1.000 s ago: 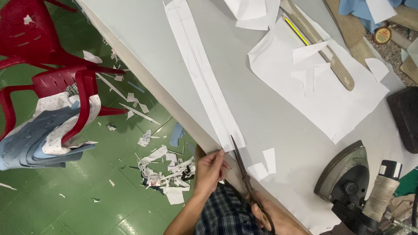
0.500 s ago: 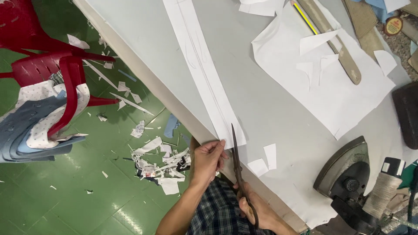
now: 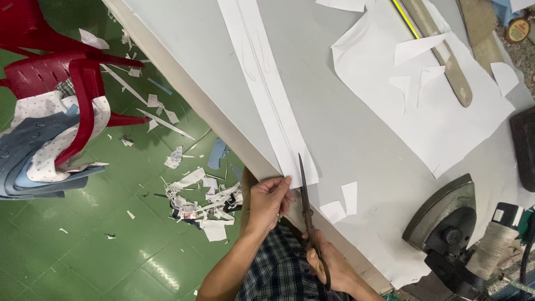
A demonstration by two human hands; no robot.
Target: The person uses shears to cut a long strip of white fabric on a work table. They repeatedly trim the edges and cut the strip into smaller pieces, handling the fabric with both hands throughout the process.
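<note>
Left hand (image 3: 268, 200) pinching the near end of the white paper strip (image 3: 267, 83), right hand (image 3: 334, 270) closed round scissors (image 3: 308, 214) just beside.

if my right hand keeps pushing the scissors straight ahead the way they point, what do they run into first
Most likely the long white paper strip: the right hand aims the scissors up the table, blade tip at the strip's near end, which the left hand pinches. Beyond that, only grey table shows.

My only view is head-mounted, looking steeply down and close over the grey table's edge (image 3: 184, 89), which runs diagonally. It frames the table at right, the green scrap-littered floor (image 3: 111, 245) at left, and my forearms at the bottom.
</note>
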